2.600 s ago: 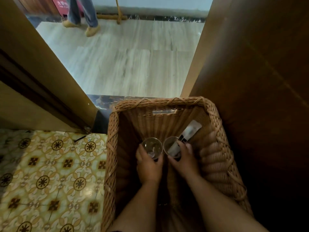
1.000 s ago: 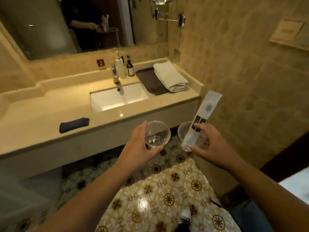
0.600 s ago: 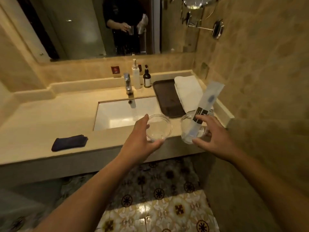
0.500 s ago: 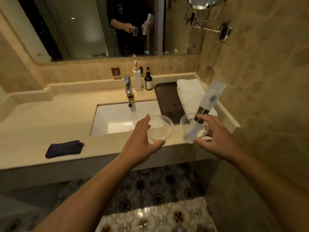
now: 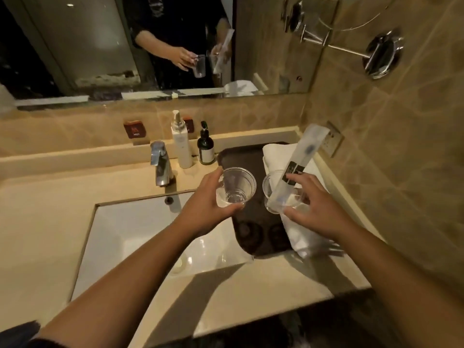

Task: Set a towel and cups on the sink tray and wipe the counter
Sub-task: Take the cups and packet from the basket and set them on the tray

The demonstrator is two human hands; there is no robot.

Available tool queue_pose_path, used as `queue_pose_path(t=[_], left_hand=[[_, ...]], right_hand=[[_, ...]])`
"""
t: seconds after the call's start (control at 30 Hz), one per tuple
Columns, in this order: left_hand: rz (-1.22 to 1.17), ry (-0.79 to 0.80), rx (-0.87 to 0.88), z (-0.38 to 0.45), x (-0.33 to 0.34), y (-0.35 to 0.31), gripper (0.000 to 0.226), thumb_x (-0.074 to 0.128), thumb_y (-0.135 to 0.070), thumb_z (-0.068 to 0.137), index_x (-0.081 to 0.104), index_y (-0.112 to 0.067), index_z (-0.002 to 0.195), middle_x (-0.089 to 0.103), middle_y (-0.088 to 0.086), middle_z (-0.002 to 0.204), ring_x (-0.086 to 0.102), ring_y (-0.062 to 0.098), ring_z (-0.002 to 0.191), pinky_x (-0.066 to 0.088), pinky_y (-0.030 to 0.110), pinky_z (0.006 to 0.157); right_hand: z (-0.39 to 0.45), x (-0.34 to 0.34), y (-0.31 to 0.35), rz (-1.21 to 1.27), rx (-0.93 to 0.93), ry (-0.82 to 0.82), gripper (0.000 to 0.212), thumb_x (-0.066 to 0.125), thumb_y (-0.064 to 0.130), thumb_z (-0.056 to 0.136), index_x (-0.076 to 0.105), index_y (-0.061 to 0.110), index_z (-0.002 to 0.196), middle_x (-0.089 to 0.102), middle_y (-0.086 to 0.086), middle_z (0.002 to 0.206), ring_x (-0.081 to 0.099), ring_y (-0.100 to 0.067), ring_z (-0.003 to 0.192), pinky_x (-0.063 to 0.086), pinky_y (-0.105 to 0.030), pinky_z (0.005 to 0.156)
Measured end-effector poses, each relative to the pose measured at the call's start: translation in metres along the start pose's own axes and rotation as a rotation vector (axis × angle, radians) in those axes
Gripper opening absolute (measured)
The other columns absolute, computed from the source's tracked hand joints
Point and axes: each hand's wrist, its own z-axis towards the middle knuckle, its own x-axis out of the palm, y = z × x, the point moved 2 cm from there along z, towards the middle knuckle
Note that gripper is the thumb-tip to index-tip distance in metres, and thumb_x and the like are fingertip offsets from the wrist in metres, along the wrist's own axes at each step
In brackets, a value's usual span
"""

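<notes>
The left hand grips one clear cup; the right hand grips another cup holding a wrapped packet. Both hover over the dark tray beside the folded towel. Setting cups down upright looks next.

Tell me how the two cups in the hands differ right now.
The left cup, held by the left hand, is empty; the right cup, held by the right hand, has a long wrapped packet sticking out. The left cup hangs over the dark tray, the right over the white towel. Both are clear and off the tray.
</notes>
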Motion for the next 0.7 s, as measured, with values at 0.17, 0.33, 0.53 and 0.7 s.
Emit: queue_pose_path(t=[0.17,0.33,0.53,0.7], left_hand=[[0.004,0.002,-0.035,0.084,-0.006,0.030,0.100,0.077,-0.050,0.076,0.016,-0.028,0.153,0.026,-0.001,0.159,0.038,0.016,0.137,0.038,0.032,0.103],[-0.016,-0.015,-0.113,0.141,0.012,0.071,0.102,0.077,-0.050,0.075,0.015,-0.027,0.154,0.027,-0.002,0.158,0.038,0.003,0.129,0.034,0.024,0.100],[-0.037,-0.003,-0.204,0.179,0.063,0.108,0.099,0.076,-0.052,0.075,0.015,-0.035,0.151,0.027,-0.006,0.158,0.037,0.012,0.137,0.036,0.033,0.110],[-0.020,0.006,-0.231,0.198,0.081,0.130,0.102,0.076,-0.055,0.074,0.011,-0.036,0.151,0.026,-0.008,0.157,0.035,0.008,0.137,0.032,0.023,0.104]], right_hand=[[0.091,-0.002,-0.036,-0.038,-0.002,0.086,0.070,0.073,0.044,0.077,0.036,0.047,0.136,0.034,0.017,0.136,0.052,-0.004,0.112,0.041,-0.018,0.090],[0.170,0.012,-0.084,-0.015,0.029,0.154,0.070,0.074,0.038,0.077,0.038,0.044,0.137,0.035,0.018,0.132,0.051,-0.007,0.114,0.041,-0.021,0.095],[0.226,0.045,-0.135,-0.052,0.008,0.244,0.071,0.072,0.044,0.079,0.034,0.042,0.138,0.033,0.012,0.142,0.047,-0.009,0.123,0.043,-0.027,0.101],[0.249,0.056,-0.158,-0.130,-0.041,0.306,0.069,0.070,0.045,0.082,0.031,0.041,0.139,0.030,0.010,0.146,0.046,-0.012,0.125,0.044,-0.026,0.099]])
